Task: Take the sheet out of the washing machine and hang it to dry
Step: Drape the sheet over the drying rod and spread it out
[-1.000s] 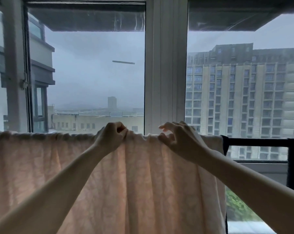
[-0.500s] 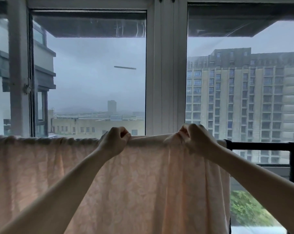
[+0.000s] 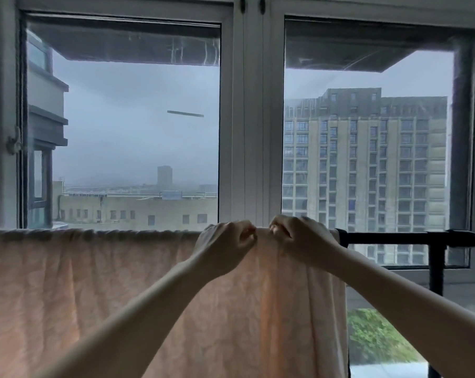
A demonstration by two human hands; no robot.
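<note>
Peach-pink sheet [image 3: 94, 296] slung over a black rail [image 3: 394, 237], hanging down flat with soft vertical creases. Spans from the left edge of view to a bit right of centre, ending there in a bunched, doubled-up edge. Top fold ruffled all along the rail.

Left hand [image 3: 225, 246] up at that top fold, fingers curled, grip closed on the cloth right at rail height. Same deal with the right hand [image 3: 299, 241]: curled over and pinching the fold from the other side. Knuckles almost meeting, with just a small bump of sheet poking up between them. Forearms [image 3: 138, 317] reaching in from the near bottom corners, crossing in front of the hanging cloth and hiding part of it.

To the right of the sheet, a bare stretch of rail carrying on to the right edge, with a black upright post [image 3: 436, 268] dropping down from it. Left part of the rail buried under the cloth.

Just beyond, a white window frame [image 3: 251, 132] dead centre, with a latch [image 3: 14, 141] on the far left. Through the glass, a tall grey high-rise [image 3: 367, 173] on the right and a low flat-roofed building [image 3: 138, 211] on the left. Hazy sky [image 3: 122, 118] above, plus a patch of green treetops [image 3: 375, 339] low on the right.
</note>
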